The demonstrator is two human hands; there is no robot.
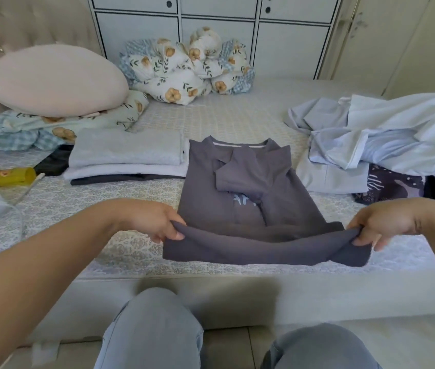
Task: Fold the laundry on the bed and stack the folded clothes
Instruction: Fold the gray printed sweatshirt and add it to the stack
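Knees [155, 328] in pale jeans press up to the near edge of the bed [136, 265]. Just beyond them both hands are clamped on the near hem of the grey shirt [240, 193]: the left hand [157, 222] pinches the hem's left corner, the right hand [387, 225] pinches its right corner, and the two are well apart with the hem lifted off the bed between them. The rest of the shirt lies flat on the bed in the middle, collar at its far end, sleeves folded in over the chest. Left of the shirt, touching its far part, sits a stack [128, 158] of folded pale and dark clothes. Right of the shirt lies a loose heap [387, 139] of light blue clothes, with a dark patterned piece [395, 185] under its near side. Further left of the shirt, past the stack, a yellow bottle [8, 177] lies on its side at the bed's edge. Beyond the stack a pink cushion [54, 78] rests on a floral pillow [59, 123]. Behind the shirt, at the far side of the bed, a floral quilt [187, 67] is bundled up against white cabinets [216, 27].
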